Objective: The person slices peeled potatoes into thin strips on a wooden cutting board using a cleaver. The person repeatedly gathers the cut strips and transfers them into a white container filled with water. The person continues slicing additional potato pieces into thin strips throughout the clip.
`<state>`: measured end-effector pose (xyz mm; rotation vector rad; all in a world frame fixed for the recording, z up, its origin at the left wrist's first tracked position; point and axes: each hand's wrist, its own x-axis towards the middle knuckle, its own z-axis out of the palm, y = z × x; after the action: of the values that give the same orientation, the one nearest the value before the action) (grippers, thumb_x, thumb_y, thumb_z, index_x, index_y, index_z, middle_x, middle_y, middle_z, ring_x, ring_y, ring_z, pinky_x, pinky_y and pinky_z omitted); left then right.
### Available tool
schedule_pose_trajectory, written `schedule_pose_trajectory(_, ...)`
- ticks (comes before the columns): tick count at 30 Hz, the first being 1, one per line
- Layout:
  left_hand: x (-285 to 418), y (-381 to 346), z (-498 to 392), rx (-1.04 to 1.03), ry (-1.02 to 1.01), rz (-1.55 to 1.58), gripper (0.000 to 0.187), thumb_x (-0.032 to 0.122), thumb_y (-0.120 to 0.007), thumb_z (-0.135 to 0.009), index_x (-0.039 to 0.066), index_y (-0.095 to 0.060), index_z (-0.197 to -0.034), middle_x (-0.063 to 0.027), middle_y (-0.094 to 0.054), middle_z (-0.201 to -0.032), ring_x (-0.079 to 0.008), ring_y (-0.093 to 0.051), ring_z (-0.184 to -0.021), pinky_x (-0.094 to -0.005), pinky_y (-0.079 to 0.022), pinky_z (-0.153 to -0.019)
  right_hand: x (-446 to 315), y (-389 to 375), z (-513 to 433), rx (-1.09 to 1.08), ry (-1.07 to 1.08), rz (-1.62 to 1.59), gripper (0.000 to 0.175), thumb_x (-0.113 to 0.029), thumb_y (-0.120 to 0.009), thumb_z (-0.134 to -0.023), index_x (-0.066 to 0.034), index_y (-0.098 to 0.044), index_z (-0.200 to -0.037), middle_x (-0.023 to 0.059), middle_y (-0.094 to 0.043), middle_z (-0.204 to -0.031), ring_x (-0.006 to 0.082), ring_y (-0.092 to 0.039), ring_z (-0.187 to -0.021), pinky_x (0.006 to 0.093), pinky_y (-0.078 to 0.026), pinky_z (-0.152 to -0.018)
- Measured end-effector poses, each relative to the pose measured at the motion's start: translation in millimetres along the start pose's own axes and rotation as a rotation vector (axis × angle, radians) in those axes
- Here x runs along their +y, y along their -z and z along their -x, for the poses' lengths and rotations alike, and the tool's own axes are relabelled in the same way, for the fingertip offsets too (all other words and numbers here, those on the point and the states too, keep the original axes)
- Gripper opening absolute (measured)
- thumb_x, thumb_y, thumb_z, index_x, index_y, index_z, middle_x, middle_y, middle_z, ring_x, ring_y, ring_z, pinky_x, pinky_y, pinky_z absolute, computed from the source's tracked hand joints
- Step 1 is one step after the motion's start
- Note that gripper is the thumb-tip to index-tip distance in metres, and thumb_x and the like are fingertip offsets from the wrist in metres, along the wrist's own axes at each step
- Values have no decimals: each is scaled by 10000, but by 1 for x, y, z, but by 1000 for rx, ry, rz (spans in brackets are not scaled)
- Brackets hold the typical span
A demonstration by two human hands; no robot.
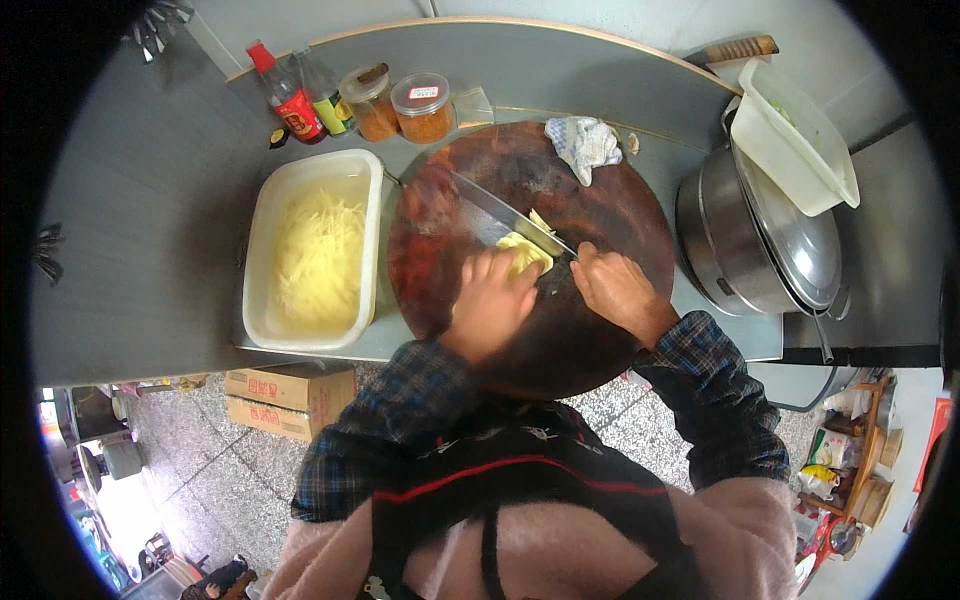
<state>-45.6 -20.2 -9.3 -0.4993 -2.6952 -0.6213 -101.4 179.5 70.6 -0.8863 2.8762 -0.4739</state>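
Observation:
My right hand (pixel 616 289) grips the handle of a kitchen knife (pixel 501 211), whose long blade points up and to the left across a round wooden chopping block (pixel 600 360). Under the fingers of my left hand (pixel 491 300), slightly blurred, lies a stack of pale yellow slices (pixel 525 253) that look like potato. The blade stands along the far side of this stack. A few cut pieces (pixel 540 221) rest just beyond the blade. To the left, a white plastic tub (pixel 373 247) holds yellow shreds (pixel 319 255) in liquid.
A crumpled cloth (pixel 585 146) lies on the block's far edge. Behind are bottles (pixel 296 109) and spice jars (pixel 422 109). A lidded metal pot (pixel 724 232) stands right, with a pale plastic basket (pixel 795 142) on it. Cardboard boxes (pixel 281 401) sit on the floor.

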Motion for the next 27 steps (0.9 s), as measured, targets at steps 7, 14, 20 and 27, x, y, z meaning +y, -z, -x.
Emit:
schedule_pose_trajectory(7,0,2,-1,15,-1,17,435,197,-700,-833,192,-631,-1263,-118,-494,-1276,-352,-454,-1211,-499,-371,-1015,0,0,1,-29,1,8,232,-199,-532,-993,15,-491,-914,294,-621,-706,496,-629,-706,568,-509,-621)
schedule_pose_trajectory(14,1,2,1,7,11,33,401,204,-710,-828,187,-637,-1222,-126,-500,-1252,-351,-459,-1210,-503,-380,-1005,-1,-4,2,-26,-9,14,229,-194,-528,-995,12,-491,-902,300,-620,-704,493,-631,-692,567,-504,-611)
schedule_pose_trajectory(20,0,1,1,-15,3,8,376,207,-709,-831,175,-640,-1199,-129,-495,-1258,-351,-463,-1202,-504,-376,-1006,-6,-3,5,-22,-14,-45,231,-192,-527,-997,16,-489,-904,303,-617,-702,502,-625,-695,573,-497,-613)
schedule_pose_trajectory(27,0,2,-1,15,-3,19,361,209,-705,-840,172,-639,-1194,-135,-494,-1260,-353,-464,-1197,-504,-376,-1004,-9,1,6,-73,-24,-10,232,-180,-523,-989,38,-519,-909,293,-643,-708,483,-656,-687,567,-533,-635)
